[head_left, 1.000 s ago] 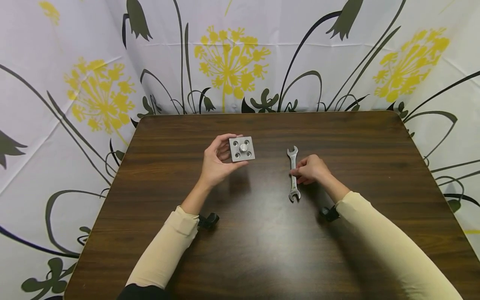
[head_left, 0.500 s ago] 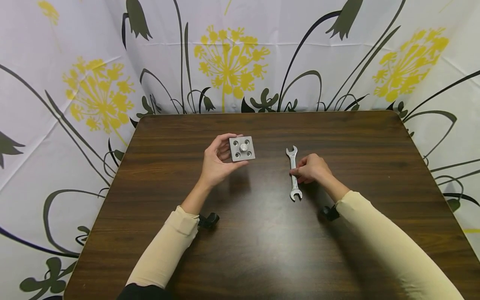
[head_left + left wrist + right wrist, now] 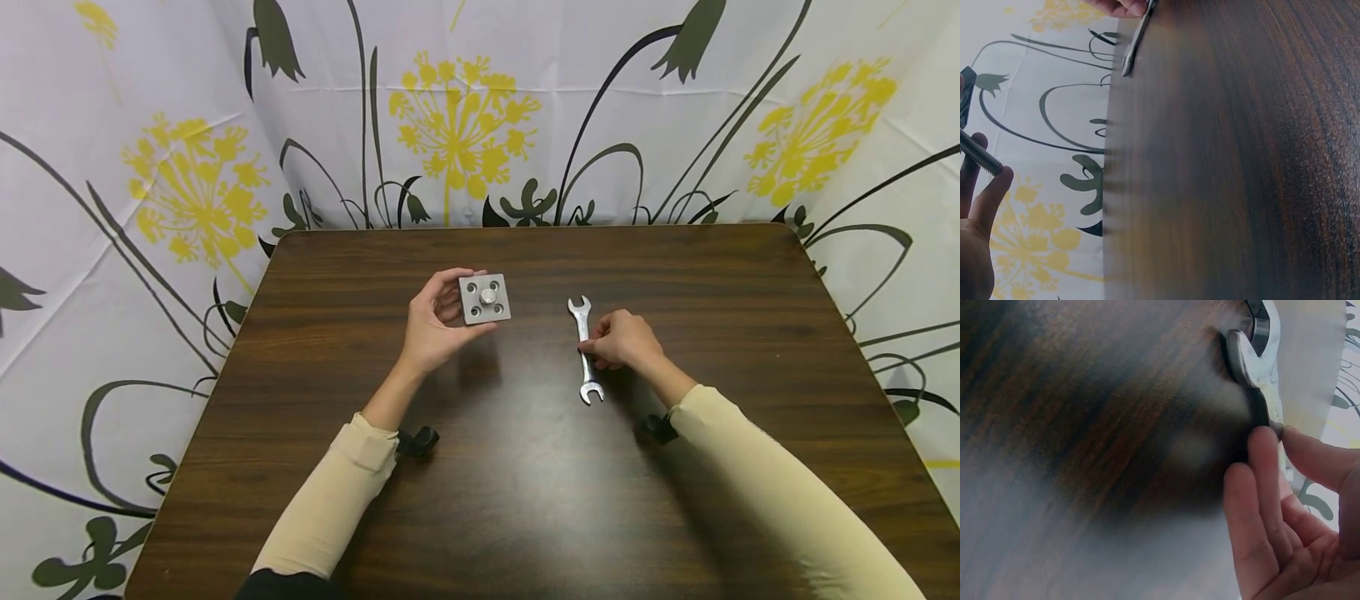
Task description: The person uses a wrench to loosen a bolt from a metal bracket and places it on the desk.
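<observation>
In the head view my left hand (image 3: 435,329) grips a square grey metal plate (image 3: 483,317) by its edges, raised above the table. The plate has holes near its corners and a bolt head (image 3: 487,297) at its centre. The bolt's threaded shank (image 3: 984,157) sticks out behind, as the left wrist view shows. To the right, my right hand (image 3: 626,340) pinches a double open-ended wrench (image 3: 587,372) mid-shaft between thumb and fingers. Close up, one wrench end (image 3: 1246,362) lies just over the tabletop; whether it touches is unclear.
Both hands are over a dark brown wooden table (image 3: 495,500). A white curtain (image 3: 570,50) with yellow and grey-green flowers hangs behind its far edge and at the sides. Small black cameras (image 3: 418,442) sit at the wrists.
The wrench has turned slightly in my right hand's pinch, its far end swinging left. My left hand and the plate have stayed in place.
</observation>
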`<state>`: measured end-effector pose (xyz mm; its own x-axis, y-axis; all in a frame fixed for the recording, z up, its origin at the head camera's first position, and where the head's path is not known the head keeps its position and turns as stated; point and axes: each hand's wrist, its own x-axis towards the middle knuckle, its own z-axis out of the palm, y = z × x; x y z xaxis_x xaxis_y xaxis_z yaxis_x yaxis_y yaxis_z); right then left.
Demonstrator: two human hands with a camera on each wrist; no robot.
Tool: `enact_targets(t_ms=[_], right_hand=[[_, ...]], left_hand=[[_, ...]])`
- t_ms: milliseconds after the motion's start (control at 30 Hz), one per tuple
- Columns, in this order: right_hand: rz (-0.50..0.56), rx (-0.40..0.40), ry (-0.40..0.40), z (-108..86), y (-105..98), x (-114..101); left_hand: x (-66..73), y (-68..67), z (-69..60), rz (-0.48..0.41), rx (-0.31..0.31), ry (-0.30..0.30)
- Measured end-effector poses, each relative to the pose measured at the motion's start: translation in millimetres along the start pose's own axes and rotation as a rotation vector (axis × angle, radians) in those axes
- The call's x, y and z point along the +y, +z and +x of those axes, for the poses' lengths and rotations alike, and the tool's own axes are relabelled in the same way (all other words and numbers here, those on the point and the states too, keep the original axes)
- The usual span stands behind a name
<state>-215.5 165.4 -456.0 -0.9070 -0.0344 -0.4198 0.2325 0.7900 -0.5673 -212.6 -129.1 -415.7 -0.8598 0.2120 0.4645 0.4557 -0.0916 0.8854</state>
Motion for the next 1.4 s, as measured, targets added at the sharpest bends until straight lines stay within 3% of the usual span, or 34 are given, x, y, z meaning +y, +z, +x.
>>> enact_targets(t_ms=[167, 267, 400, 567, 767, 1067, 1400], right_hand=[[-0.219, 0.128, -0.113, -2.9, -1.3, -3.7], [-0.291, 0.243, -0.208, -6.4, -3.6, -13.6], [-0.283, 0.323, -0.329, -14.1, -9.0, -37.0], [-0.253, 0.345, -0.482, -28.8, -13.8, -72.6], [-0.166, 0.362, -0.631, -37.8, -14.7, -107.0], [-0.134, 0.315, -0.673, -38.9, -10.5, -135.5], [-0.205, 0.342, -0.695, -32.5, -4.9, -143.0]], left_hand=[[-0.8, 0.4, -1.8, 0.017, -0.002, -0.011], [-12.9, -1.9, -2.2, 0.041, 0.004, 0.002], [-21.5, -2.9, -2.6, 0.075, 0.015, 0.012], [-5.1, 2.1, -2.0, 0.1, 0.009, 0.0], [-3.4, 3.9, -0.6, 0.106, 0.0, -0.018], [-3.8, 4.0, 0.7, 0.106, 0.01, -0.026], [-2.0, 4.3, 0.2, 0.122, 0.017, -0.038]])
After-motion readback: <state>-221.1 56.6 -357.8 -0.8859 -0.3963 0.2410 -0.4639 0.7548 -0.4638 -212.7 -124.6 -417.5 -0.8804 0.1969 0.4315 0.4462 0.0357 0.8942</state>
